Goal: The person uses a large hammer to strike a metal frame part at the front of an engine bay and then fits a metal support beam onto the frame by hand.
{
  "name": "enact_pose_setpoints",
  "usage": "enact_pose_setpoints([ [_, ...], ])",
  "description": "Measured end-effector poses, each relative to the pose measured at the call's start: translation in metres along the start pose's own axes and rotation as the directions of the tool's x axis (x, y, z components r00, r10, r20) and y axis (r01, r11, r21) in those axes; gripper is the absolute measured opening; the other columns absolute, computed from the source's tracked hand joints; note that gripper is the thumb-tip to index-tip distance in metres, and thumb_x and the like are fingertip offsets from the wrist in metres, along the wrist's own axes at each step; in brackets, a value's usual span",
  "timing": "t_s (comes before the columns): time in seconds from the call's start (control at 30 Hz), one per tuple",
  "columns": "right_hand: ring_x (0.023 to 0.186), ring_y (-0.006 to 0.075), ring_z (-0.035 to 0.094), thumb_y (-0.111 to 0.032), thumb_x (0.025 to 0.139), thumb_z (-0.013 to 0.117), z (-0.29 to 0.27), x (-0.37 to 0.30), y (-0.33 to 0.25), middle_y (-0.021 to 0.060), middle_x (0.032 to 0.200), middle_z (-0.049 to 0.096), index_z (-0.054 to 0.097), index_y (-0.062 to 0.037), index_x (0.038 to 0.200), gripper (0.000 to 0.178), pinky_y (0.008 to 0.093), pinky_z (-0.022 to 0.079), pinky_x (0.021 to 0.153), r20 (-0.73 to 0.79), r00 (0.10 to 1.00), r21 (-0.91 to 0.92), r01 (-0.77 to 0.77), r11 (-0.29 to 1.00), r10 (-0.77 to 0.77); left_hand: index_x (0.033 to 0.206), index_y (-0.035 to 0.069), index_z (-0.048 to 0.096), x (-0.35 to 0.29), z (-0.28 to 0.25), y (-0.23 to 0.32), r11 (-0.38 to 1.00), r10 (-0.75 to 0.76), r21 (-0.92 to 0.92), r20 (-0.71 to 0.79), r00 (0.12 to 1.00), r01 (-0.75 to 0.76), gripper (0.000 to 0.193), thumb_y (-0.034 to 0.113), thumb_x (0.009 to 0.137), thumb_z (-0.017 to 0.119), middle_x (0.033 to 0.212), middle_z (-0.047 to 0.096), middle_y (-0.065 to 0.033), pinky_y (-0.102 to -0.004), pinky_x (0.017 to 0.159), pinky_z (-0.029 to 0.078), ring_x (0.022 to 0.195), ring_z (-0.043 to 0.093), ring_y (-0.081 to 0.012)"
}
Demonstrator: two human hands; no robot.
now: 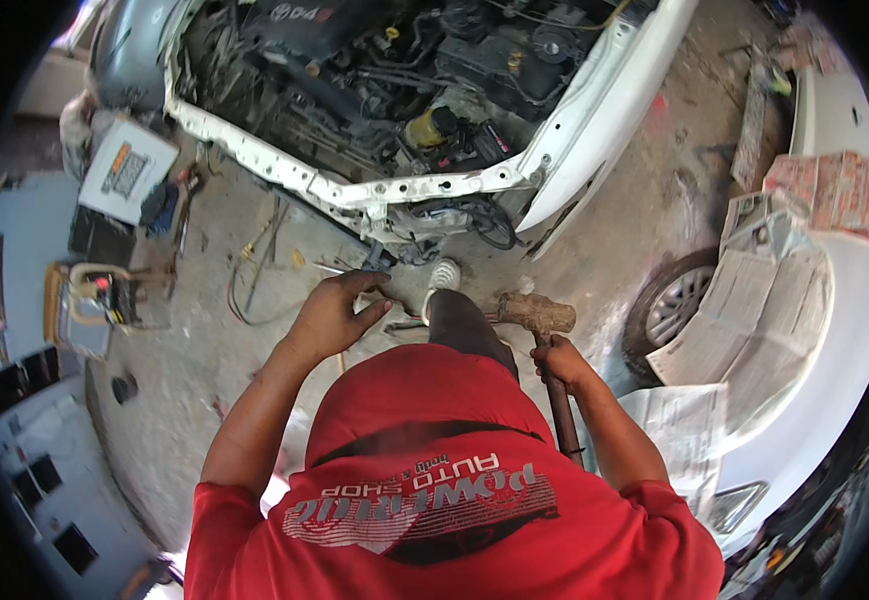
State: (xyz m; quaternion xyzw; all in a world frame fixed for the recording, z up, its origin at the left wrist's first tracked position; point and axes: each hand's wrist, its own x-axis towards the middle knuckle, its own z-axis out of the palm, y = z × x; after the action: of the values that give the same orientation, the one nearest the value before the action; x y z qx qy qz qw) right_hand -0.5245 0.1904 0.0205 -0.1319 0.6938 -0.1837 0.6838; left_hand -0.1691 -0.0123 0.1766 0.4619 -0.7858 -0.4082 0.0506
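Note:
My right hand (561,362) is wrapped round the dark handle of a sledgehammer (537,312), close below its worn, brownish head. The handle runs back along my right side. In front of my belly, my left hand (333,318) is held out with thumb and fingers apart, and I see nothing gripped in it. A small dark object (365,284) shows right at its fingertips; whether they touch, I cannot tell. Ahead stands a white car front (435,185) with its engine bay (375,90) exposed and its front bumper off. My shoe (445,274) is on the floor just before it.
To the right, a white car body (845,290) is partly covered with newspaper (755,310), beside a wheel (680,300). A white box (129,168) and a chair-like frame (90,300) stand on the left. Hoses (245,285) and a small black cup-like object (125,388) lie on the concrete floor.

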Motion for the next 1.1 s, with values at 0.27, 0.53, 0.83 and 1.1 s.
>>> enact_pose_setpoints([
  [0.27, 0.057, 0.0175, 0.058, -0.011, 0.086, 0.066, 0.072, -0.002, -0.009, 0.0079, 0.076, 0.060, 0.054, 0.0007, 0.100, 0.022, 0.0331, 0.049, 0.052, 0.042, 0.995, 0.266, 0.077, 0.961, -0.091, 0.131, 0.006, 0.059, 0.080, -0.043, 0.028, 0.951, 0.190, 0.205, 0.195, 0.962, -0.229, 0.054, 0.020, 0.082, 0.077, 0.118, 0.067, -0.0195, -0.0430, 0.089, 0.052, 0.108, 0.065, -0.0362],
  [0.53, 0.060, 0.0192, 0.060, -0.009, 0.086, 0.066, 0.151, -0.003, 0.008, 0.0096, 0.075, 0.060, 0.056, 0.0044, 0.102, 0.024, 0.0339, 0.050, 0.055, -0.163, 0.978, 0.534, 0.195, 0.823, -0.126, 0.148, 0.020, 0.043, 0.237, -0.016, 0.125, 0.366, 0.649, 0.489, 0.476, 0.594, -0.792, 0.079, 0.018, 0.078, 0.079, 0.147, 0.042, -0.0181, -0.0498, 0.111, 0.042, 0.141, 0.035, -0.0399],
  [0.83, 0.057, 0.0172, 0.058, -0.014, 0.086, 0.067, 0.247, 0.022, 0.020, 0.0064, 0.074, 0.058, 0.054, -0.0007, 0.103, 0.025, 0.0330, 0.048, 0.051, -0.546, 0.824, 0.743, 0.393, 0.541, 0.152, 0.148, 0.025, 0.046, 0.334, 0.066, 0.194, -0.510, 0.284, 0.290, 0.946, 0.160, -0.810, 0.090, 0.030, 0.068, 0.086, 0.152, 0.044, -0.0064, -0.0566, 0.120, 0.024, 0.146, 0.033, -0.0267],
  [1.1, 0.055, 0.0155, 0.058, -0.014, 0.088, 0.066, 0.311, -0.016, -0.038, 0.0047, 0.072, 0.059, 0.056, -0.0030, 0.094, 0.016, 0.0314, 0.046, 0.050, -0.726, 0.617, 0.686, 0.611, 0.396, 0.306, 0.128, 0.018, 0.068, 0.340, 0.081, 0.210, -0.317, 0.412, 0.161, 0.911, 0.018, -0.935, 0.067, 0.033, 0.066, 0.086, 0.105, 0.073, -0.0151, -0.0419, 0.088, 0.053, 0.100, 0.068, -0.0331],
])
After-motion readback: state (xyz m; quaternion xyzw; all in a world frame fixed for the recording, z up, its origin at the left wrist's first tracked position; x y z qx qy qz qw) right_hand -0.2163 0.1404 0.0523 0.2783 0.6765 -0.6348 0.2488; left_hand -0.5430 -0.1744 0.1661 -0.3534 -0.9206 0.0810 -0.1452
